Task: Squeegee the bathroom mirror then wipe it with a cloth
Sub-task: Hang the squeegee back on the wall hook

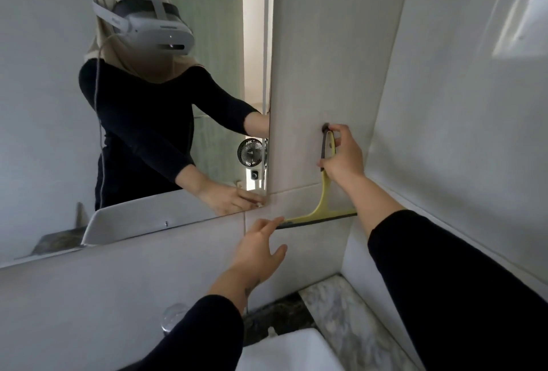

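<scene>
Grey-white tiles cover the wall to the right of the mirror, which fills the upper left and reflects a person in a black top wearing a headset, with a small fan behind. Another tiled wall closes the corner on the right. Below, a marble counter runs into the corner, with the white edge of a sink and part of a chrome tap at the bottom.

Against the tiles just right of the mirror's lower corner hangs a yellow squeegee, handle up, its dark-edged blade lying roughly level along the wall below. The handle's top loop sits at a dark hook. The right hand is closed around the upper handle, finger and thumb pinching up by the loop at the hook. The left hand is open and empty, fingers spread and stretched forward, their tips at the blade's left end; whether they touch it I cannot tell.
</scene>
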The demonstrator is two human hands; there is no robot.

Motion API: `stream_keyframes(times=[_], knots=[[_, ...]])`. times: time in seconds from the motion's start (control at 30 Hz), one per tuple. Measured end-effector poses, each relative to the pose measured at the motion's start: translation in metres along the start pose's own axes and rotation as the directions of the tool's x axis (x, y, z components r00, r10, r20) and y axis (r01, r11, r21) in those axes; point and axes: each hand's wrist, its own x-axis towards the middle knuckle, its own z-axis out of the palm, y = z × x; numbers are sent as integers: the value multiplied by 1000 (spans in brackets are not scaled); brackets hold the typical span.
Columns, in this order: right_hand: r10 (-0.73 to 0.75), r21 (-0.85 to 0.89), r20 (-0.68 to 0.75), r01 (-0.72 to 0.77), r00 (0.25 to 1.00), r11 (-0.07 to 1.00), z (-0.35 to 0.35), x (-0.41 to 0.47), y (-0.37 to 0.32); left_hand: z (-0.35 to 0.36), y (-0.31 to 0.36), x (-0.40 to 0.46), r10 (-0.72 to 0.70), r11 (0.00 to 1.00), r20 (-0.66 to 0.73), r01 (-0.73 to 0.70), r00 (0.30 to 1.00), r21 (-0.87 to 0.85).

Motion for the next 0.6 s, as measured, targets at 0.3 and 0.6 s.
stream_keyframes(times=[0.3, 0.6], knots=[[-2, -125, 85, 12, 996, 992, -3, -13, 4, 1, 1, -4, -14, 985, 70, 1, 997, 170], [-40, -377, 255, 138, 966, 916, -3, -94, -38, -68, 16, -43, -98, 982, 43, 90, 994, 166]])
